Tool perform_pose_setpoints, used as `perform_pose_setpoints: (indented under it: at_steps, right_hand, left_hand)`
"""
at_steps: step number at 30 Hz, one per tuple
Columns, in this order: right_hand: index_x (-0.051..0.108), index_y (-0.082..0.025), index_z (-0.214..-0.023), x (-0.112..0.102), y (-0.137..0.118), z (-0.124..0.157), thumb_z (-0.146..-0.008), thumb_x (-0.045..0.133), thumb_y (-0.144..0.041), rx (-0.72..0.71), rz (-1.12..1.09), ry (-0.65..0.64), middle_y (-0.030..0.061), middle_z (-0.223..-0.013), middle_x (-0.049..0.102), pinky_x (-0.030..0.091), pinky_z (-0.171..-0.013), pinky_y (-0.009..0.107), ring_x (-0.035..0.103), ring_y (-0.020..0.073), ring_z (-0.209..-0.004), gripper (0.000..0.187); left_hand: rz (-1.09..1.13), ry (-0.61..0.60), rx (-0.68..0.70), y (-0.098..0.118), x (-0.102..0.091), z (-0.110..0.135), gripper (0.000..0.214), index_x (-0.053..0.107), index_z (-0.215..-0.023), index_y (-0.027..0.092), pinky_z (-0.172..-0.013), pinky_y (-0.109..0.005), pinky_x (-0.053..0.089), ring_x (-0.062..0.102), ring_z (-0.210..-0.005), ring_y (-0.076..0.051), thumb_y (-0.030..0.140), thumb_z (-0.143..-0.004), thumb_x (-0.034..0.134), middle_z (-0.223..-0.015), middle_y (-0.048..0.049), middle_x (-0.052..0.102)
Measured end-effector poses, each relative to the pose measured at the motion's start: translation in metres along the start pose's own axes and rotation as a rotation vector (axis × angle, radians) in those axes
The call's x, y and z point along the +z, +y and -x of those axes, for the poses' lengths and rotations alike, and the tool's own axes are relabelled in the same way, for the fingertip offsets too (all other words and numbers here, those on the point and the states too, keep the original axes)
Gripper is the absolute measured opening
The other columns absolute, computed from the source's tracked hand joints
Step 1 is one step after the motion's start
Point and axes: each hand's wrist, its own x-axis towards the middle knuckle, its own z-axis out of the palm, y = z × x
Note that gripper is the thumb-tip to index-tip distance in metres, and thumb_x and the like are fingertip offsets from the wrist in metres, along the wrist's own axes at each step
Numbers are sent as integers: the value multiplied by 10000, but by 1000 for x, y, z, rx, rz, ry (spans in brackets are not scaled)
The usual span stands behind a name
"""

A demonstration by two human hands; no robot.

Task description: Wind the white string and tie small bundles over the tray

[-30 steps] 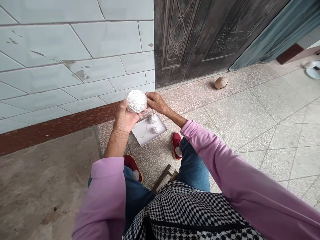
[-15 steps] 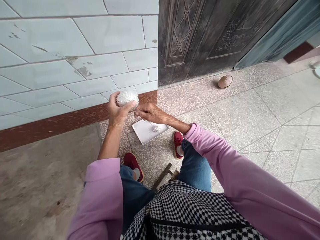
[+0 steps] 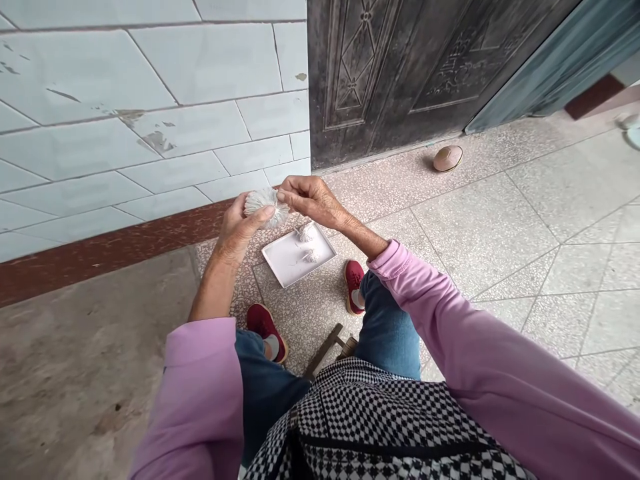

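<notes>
My left hand (image 3: 240, 227) is wrapped round a white ball of thread (image 3: 265, 205), held out in front of me above the floor. My right hand (image 3: 310, 198) is pinched shut right beside the ball, its fingertips touching it, and seems to hold the thread's strand, which is too thin to make out. Below the hands a white square tray (image 3: 285, 263) lies on the floor with two small white thread bundles (image 3: 309, 243) on it.
I sit on a low wooden stool (image 3: 330, 347), red shoes (image 3: 265, 328) either side of the tray. A tiled wall (image 3: 150, 133) is at the left, a dark metal door (image 3: 400, 67) ahead. A small round object (image 3: 447, 158) lies by the door.
The left hand has turned the ball over the second while the right hand moved round it, dipping below and to the left, then coming back up to the ball's right side.
</notes>
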Motion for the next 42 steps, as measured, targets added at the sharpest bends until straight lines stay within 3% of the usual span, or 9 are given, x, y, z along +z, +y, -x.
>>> perform_pose_setpoints:
  at_steps: [4,8,14,19,24,27,34,39,42]
  right_hand:
    - [601,-241,-854,3,-14,3,-1263,941,-452,33,7,54,-35,-735,490,382,-655,322,418,164,-747,572]
    - [568,-251,-867,6,-9,-1,-1273,928,-554,56,-15,78,-43,-709,474,344,-642,318,417,155,-729,621]
    - [559,-263,-914,10,6,-4,-1239,918,-720,-23,-117,116,-52,-726,477,386,-630,308,414,158,-691,666]
    - [545,-270,-903,10,10,-4,-1152,990,-791,-24,-103,133,-46,-726,478,408,-636,304,460,176,-713,729]
    - [554,-257,-893,13,12,-7,-1273,908,-658,8,-106,122,-62,-693,514,412,-636,292,424,134,-665,657]
    - [563,-253,-914,10,15,-10,-1282,920,-611,52,-86,109,-60,-701,516,410,-626,283,433,131,-677,625]
    - [560,-253,-1010,-8,40,-23,-1143,1016,-803,-19,-166,34,-69,-792,507,433,-586,236,468,118,-688,727]
    - [575,-243,-989,-20,66,-36,-1147,1014,-761,-87,-168,117,-44,-818,551,413,-586,224,500,117,-715,697]
    - [559,-249,-955,-17,81,-42,-1162,989,-728,-82,-156,144,-58,-767,538,391,-562,209,491,110,-670,676]
  left_hand:
    - [48,-13,-32,7,8,2,755,840,-1195,261,-886,-391,717,834,-1123,-335,628,-650,1212,-1159,-107,840]
    - [170,-72,-80,6,14,2,690,805,-1228,275,-943,-457,771,857,-1178,-346,586,-722,1155,-1212,-103,839]
    - [272,-29,-67,0,20,2,593,804,-1161,247,-836,-428,765,853,-1213,-386,658,-820,1062,-1264,-165,872]
    - [260,-31,-58,3,23,5,619,841,-1208,274,-944,-469,787,856,-1222,-373,685,-813,1084,-1277,-139,877]
    - [208,4,7,3,32,10,854,836,-1321,273,-1096,-510,769,858,-1349,-406,716,-695,1212,-1403,-142,897]
    - [211,64,9,2,33,10,850,825,-1303,285,-1088,-497,764,864,-1361,-408,699,-669,1211,-1369,-127,899]
    - [278,-27,-69,9,24,11,736,843,-1189,262,-1111,-526,768,815,-1483,-464,659,-686,1205,-1432,-167,882]
    - [351,-98,-39,17,31,16,795,866,-1205,252,-1271,-666,734,723,-1646,-573,744,-680,1204,-1464,-205,885]
    - [400,-89,-17,16,37,16,831,871,-1280,239,-1267,-643,743,734,-1646,-562,767,-722,1184,-1478,-215,882]
